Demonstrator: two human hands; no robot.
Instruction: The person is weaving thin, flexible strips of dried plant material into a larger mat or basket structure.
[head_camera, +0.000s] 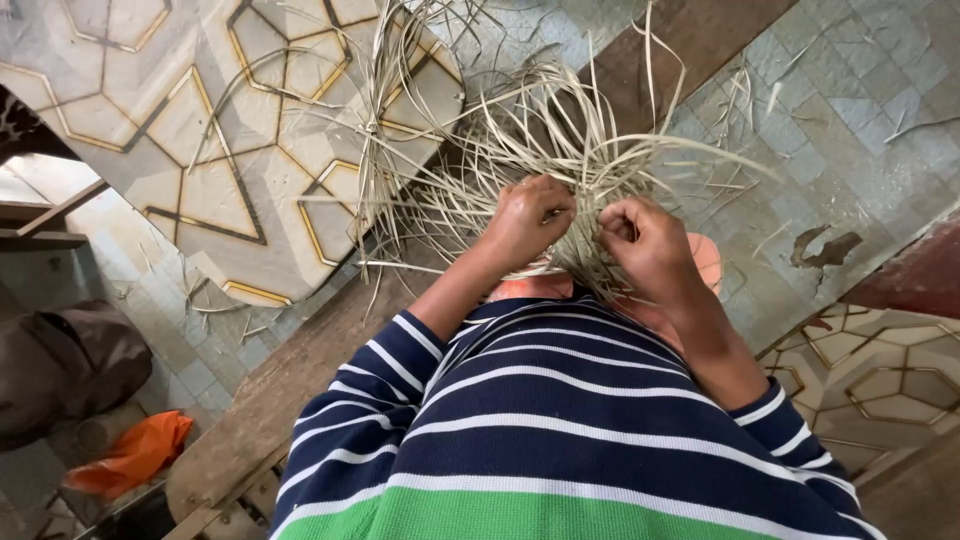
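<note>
A half-woven piece of pale cane strips (560, 150) sits in front of me, with many loose strip ends fanning out upward and to the sides. My left hand (525, 222) is closed on strips at the lower left of the weave. My right hand (648, 240) pinches strips at its lower right, fingers curled tight. Both hands almost touch across the woven part. An orange-pink object (708, 262) shows partly behind my right wrist. My sleeves are navy with white stripes.
A long wooden plank (290, 390) runs diagonally under the work. Patterned floor covering (180, 130) lies at the left, grey tiles (860, 110) at the right. An orange bag (135, 452) and a dark bundle (60, 365) lie at the lower left. Loose strip scraps litter the floor.
</note>
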